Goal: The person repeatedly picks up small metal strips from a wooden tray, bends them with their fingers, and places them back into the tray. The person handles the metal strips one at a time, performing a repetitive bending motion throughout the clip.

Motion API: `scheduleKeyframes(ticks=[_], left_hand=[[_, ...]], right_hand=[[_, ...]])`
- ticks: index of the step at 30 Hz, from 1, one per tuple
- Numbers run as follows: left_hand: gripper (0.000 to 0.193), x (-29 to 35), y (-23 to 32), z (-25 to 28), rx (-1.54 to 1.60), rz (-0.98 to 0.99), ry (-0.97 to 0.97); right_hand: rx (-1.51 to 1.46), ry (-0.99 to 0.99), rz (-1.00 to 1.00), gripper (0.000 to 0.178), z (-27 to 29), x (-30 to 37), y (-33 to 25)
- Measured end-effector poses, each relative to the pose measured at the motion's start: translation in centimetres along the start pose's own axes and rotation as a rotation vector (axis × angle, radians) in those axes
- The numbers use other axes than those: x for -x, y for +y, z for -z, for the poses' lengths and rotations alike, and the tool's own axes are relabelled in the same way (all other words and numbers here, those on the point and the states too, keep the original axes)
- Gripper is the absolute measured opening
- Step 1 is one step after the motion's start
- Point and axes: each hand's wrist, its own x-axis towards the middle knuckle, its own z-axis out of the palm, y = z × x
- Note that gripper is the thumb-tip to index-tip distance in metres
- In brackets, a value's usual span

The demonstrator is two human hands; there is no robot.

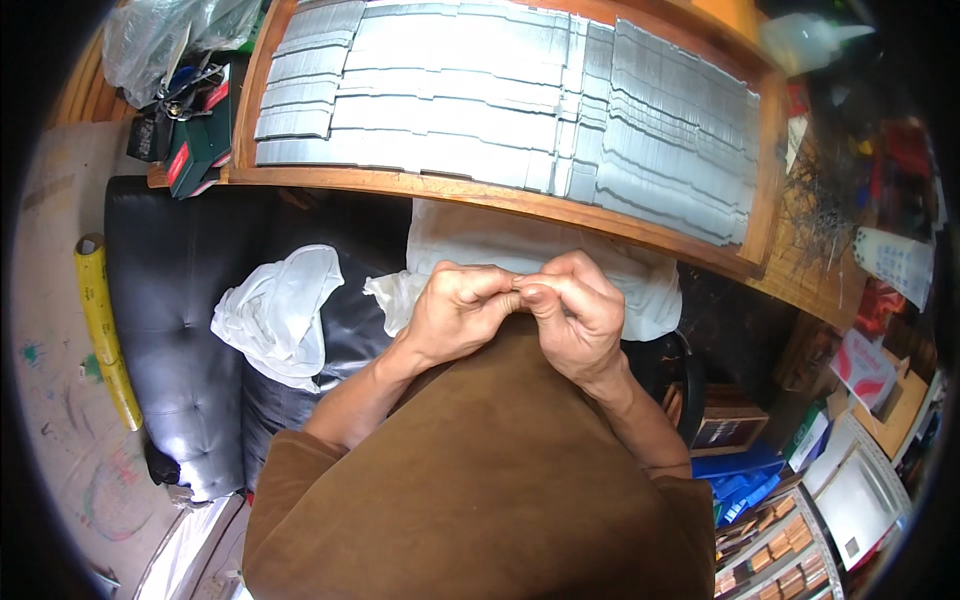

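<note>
My left hand (458,308) and my right hand (578,312) meet fingertip to fingertip in front of my chest. Both are closed in a pinch. Whatever lies between the fingertips is too small or too hidden to make out. Just beyond them stretches a white cloth (640,285), below the near edge of a wooden frame (400,182). Rows of overlapping thin grey strips (450,110), metallic in look, fill this frame. Beside my left wrist, a crumpled piece of white material (398,300) rests on the black seat.
A tufted black seat (170,330) on the left bears a bunched white cloth or bag (285,310). A yellow tube (105,335) leans farther left. Dark green boxes (205,145) and clear plastic (165,50) crowd the frame's left end. At right stand a squeeze bottle (805,42) and cluttered shelves.
</note>
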Motion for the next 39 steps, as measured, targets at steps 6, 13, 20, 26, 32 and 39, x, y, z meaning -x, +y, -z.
scheduleKeyframes(ticks=[6, 13, 20, 26, 32, 39], left_hand=[[0.011, 0.3, 0.5, 0.9, -0.056, -0.036, -0.027], [0.013, 0.4, 1.3, 0.9, -0.054, -0.060, -0.019], [0.015, 0.6, 1.0, 0.6, -0.101, -0.114, 0.014], [0.016, 0.9, 0.4, 0.1, -0.143, -0.174, 0.070], [0.018, 0.9, 0.7, 0.1, -0.159, -0.160, 0.063], [0.017, 1.0, 0.5, -0.1, -0.157, -0.176, 0.090]], right_hand=[[-0.131, -0.097, -0.106, 0.018, 0.5, -0.8, -1.2], [-0.159, -0.126, -0.122, 0.020, 0.7, -1.0, -1.1], [-0.173, -0.145, -0.131, 0.017, 0.8, -1.1, -1.1], [-0.227, -0.187, -0.169, 0.017, 1.1, -1.5, -1.0], [-0.257, -0.196, -0.207, 0.018, 1.1, -1.5, -0.9], [-0.251, -0.190, -0.176, 0.018, 1.1, -1.7, -0.9]])
